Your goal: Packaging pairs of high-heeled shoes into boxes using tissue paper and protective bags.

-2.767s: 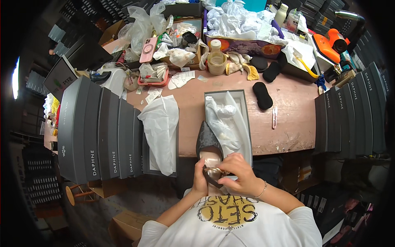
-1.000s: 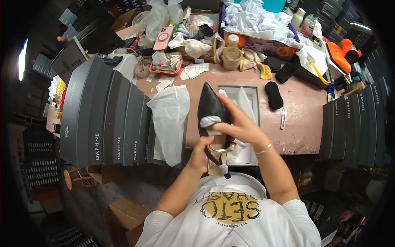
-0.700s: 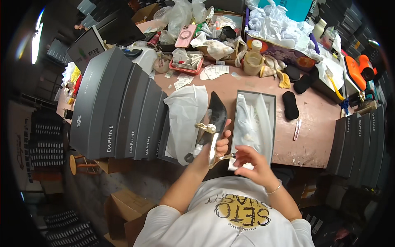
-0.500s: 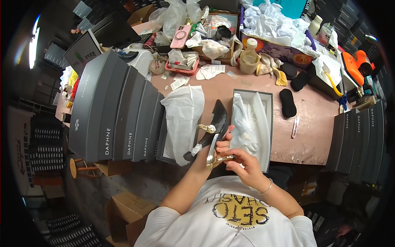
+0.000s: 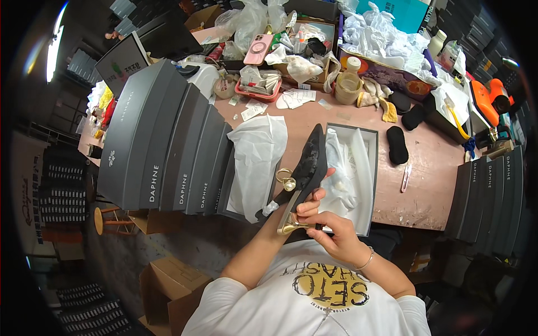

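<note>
A black pointed high-heeled shoe (image 5: 311,165) is held over the table's near edge, toe pointing away from me. It has a gold ring with a pearl-like bead, a gold heel (image 5: 290,225) and a strap with a clear wrapping on it. My left hand (image 5: 311,203) is closed round the shoe from beneath, its fingers showing along the right side. With fingers and thumb my right hand (image 5: 338,238) pinches the dark tip of the heel. Behind the shoe lie an open grey box (image 5: 374,168) lined with white paper and, to the left, another box with white tissue paper (image 5: 258,148).
Grey shoe boxes (image 5: 143,140) stand upright on the left, and more (image 5: 487,196) on the right. Black pads (image 5: 397,144) and tweezers (image 5: 406,178) lie right of the open box. A jar (image 5: 348,87), a pink phone (image 5: 258,49) and crumpled paper (image 5: 381,33) crowd the back.
The shoe has rolled in my hands, so more of its patterned upper and gold heel shows. My right fingers stay at the heel tip. The whole view has shifted slightly.
</note>
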Action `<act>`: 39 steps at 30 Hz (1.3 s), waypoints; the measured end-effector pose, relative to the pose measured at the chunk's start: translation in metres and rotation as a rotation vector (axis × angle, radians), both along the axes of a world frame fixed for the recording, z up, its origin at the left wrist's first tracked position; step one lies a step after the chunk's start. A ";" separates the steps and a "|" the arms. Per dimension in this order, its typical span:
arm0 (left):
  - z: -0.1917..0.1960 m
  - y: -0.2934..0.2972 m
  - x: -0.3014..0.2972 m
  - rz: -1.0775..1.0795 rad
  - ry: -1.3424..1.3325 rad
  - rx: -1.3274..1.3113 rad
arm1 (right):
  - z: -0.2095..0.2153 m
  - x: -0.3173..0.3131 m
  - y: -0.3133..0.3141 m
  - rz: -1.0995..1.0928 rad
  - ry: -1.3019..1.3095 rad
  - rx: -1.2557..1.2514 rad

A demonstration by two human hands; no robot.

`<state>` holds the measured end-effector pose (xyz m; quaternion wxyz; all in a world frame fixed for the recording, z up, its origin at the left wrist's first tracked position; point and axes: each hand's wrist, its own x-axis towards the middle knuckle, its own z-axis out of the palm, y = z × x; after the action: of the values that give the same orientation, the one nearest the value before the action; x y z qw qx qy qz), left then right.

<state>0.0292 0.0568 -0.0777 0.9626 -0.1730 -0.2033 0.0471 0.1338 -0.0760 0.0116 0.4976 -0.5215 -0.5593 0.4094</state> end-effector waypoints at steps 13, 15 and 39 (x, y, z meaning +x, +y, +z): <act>0.007 -0.009 -0.017 0.180 0.381 0.196 | -0.018 0.002 -0.009 -0.017 0.258 -0.136; 0.011 -0.010 -0.016 0.201 0.499 0.254 | -0.019 0.003 -0.008 -0.023 0.295 -0.149; 0.061 -0.008 -0.007 1.352 1.301 1.651 | 0.023 0.063 0.029 0.169 0.656 -0.201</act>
<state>0.0223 0.0491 -0.0168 0.4886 0.6762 0.2929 0.4671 0.1970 -0.0472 0.0341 0.5612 -0.3607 -0.3678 0.6478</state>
